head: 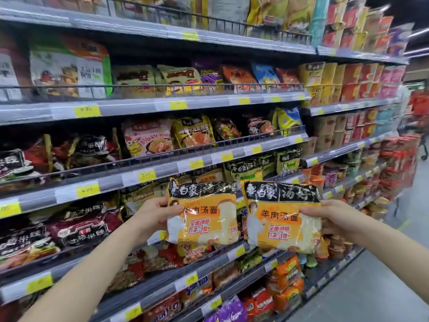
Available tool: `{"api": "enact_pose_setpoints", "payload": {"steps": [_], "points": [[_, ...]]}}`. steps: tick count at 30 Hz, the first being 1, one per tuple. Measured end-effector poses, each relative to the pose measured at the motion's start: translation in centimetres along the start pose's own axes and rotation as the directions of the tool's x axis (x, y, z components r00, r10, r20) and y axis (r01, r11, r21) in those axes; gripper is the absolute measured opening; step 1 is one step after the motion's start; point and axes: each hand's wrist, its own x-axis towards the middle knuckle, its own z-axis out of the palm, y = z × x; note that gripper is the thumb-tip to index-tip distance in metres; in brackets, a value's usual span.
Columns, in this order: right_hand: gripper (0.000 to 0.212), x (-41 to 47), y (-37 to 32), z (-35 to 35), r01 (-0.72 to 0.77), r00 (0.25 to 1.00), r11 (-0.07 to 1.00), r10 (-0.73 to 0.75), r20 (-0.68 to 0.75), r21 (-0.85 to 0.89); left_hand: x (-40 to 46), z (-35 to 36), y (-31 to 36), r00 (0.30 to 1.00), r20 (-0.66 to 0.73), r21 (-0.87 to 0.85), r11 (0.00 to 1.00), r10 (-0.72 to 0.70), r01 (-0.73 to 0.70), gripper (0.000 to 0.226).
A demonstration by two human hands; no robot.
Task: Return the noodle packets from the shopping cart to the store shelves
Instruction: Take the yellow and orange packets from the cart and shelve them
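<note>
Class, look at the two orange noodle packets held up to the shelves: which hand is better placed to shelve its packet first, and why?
Probably the left hand. Its packet sits directly before matching orange packs on the shelf; the right hand holds its packet further along.

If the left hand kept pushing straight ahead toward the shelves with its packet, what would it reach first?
Probably the row of similar orange-and-black packets standing on the shelf just behind the noodle packet that the left hand holds. Depth is unclear, so the shelf rail above might come first.

Price tags (87, 111) blur unreadable; both packets hide the shelf (239, 251) goods behind.
</note>
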Motion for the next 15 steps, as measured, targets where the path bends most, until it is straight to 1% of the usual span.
{"api": "enact_pose_setpoints", "payload": {"steps": [2,5,6,8,9,12,15], "points": [[0.029,2.5,-0.1,-0.6,0.005,1.0,1.0,-0.005,0.011,0.001,1.5,0.0,-0.3,1.0,-0.014,-0.012,1.0,-0.004,0.004,0.068],[0.032,6.8,-0.1,-1.2,-0.003,0.999,1.0,0.003,0.045,0.003,3.4,0.3,-0.6,1.0,-0.025,-0.014,1.0,-0.017,0.017,0.089],[0.029,8.3,0.0,-1.2,-0.008,0.998,1.0,0.007,0.06,0.016,4.2,0.4,-0.8,0.999,-0.027,-0.017,0.999,-0.029,0.028,0.089],[0.024,11.3,0.0,-1.1,-0.013,0.996,1.0,0.011,0.083,0.021,6.0,0.2,-1.5,0.997,-0.047,-0.029,0.998,-0.057,0.055,0.08],[0.025,12.9,0.1,-1.0,-0.013,0.995,1.0,0.012,0.095,0.007,7.0,0.2,-1.8,0.996,-0.063,-0.03,0.998,-0.064,0.062,0.077],[0.037,17.9,0.2,-0.9,-0.01,0.986,0.999,0.016,0.164,-0.036,9.8,-0.1,-2.7,0.99,-0.113,-0.039,0.996,-0.083,0.079,0.083],[0.041,22.6,0.0,-0.6,-0.01,0.974,0.997,0.028,0.227,-0.076,12.5,-0.1,-3.3,0.984,-0.152,-0.059,0.995,-0.094,0.086,0.092]]}}
